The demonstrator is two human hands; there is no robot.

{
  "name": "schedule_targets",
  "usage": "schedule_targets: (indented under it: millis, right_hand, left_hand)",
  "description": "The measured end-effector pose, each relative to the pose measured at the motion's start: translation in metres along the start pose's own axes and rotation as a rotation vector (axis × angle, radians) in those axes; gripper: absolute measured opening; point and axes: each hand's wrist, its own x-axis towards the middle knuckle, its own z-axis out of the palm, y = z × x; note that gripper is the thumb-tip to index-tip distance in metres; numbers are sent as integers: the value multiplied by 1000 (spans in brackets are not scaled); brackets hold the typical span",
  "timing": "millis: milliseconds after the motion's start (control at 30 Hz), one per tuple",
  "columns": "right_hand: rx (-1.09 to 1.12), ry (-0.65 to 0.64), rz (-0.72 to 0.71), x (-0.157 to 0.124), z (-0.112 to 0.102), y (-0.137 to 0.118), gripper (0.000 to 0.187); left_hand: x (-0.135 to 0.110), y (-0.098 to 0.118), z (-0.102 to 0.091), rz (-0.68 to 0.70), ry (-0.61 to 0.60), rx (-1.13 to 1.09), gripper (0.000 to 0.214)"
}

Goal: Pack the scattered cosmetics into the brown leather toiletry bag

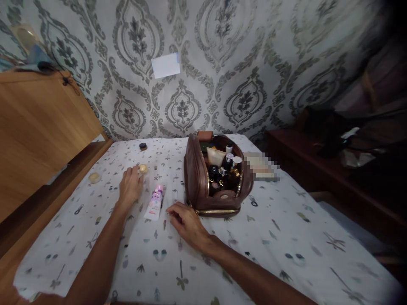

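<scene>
My left hand (131,185) rests over the patterned cloth, its fingertips at the left edge of a small round yellow jar (143,169); whether they grip it is unclear. A pink and white squeeze tube (154,204) lies between my two hands, cap end away from me. My right hand (187,222) has loosely bent fingers with a gap to the thumb, and nothing shows in it. It is just in front of a brown toiletry bag (195,182), near the bag's lower zip. The bag stands unzipped, packed with bottles and a cream tube (216,156).
A dark small jar (143,146) sits farther back, and a pale round item (94,178) lies at left. Right of the bag is a blurred-out flat item (261,166). A wooden panel (47,135) borders the left side; a patterned wall (181,101) rises behind.
</scene>
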Motion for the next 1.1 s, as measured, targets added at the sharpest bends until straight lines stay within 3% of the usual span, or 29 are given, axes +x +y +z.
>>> schedule_targets:
  millis: [200,400,1100]
  right_hand:
    - [-23,6,-8,-1,-1,0,19]
    - [-8,13,-4,-2,1,4,19]
    - [-13,7,-15,-1,3,7,19]
  left_hand:
    - [4,-7,16,84,34,-15,50]
    - [11,-12,34,108,-49,10,54]
    - [21,-10,34,51,-181,79,54]
